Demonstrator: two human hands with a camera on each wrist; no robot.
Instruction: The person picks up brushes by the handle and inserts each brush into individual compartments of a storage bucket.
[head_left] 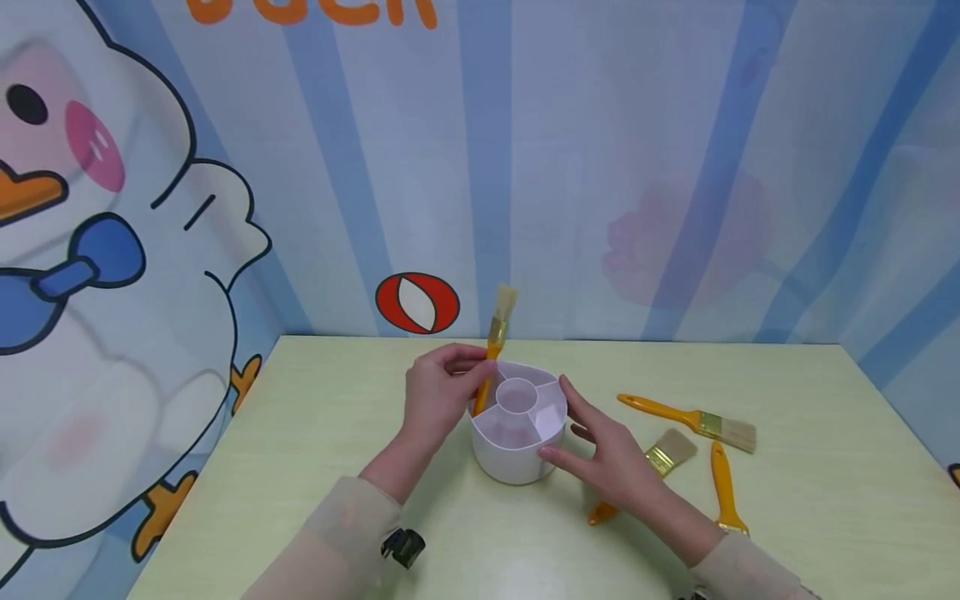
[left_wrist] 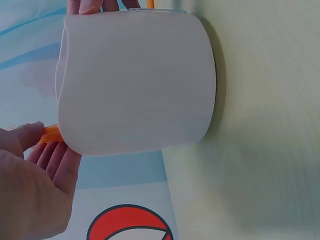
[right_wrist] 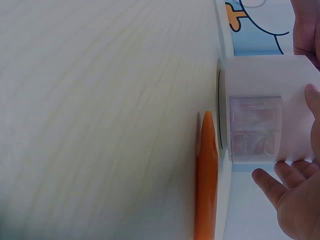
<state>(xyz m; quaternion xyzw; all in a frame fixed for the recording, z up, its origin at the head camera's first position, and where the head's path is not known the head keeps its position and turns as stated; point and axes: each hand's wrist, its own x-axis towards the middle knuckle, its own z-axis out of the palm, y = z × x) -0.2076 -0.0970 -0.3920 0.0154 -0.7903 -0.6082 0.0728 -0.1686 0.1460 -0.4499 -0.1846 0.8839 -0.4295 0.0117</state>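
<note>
A white round organizer (head_left: 510, 462) with a central cup and several compartments around it stands on the table. My left hand (head_left: 442, 396) pinches the yellow-orange handle of a slim paintbrush (head_left: 497, 329) between thumb and fingers. The brush stands bristles up, its handle end down inside the organizer's left compartment. In the left wrist view the organizer's wall (left_wrist: 135, 80) hides the lower handle. My right hand (head_left: 611, 454) holds the organizer's right side, thumb toward the front and fingers toward the back. The right wrist view shows a clear drawer (right_wrist: 256, 127) low in its wall.
Right of the organizer lie three more brushes: one toward the back (head_left: 693, 419), a wide brush (head_left: 671, 452) partly behind my right forearm, and another (head_left: 722, 483) whose bristles the sleeve hides. A printed cloth (head_left: 555, 167) hangs behind the table's back edge.
</note>
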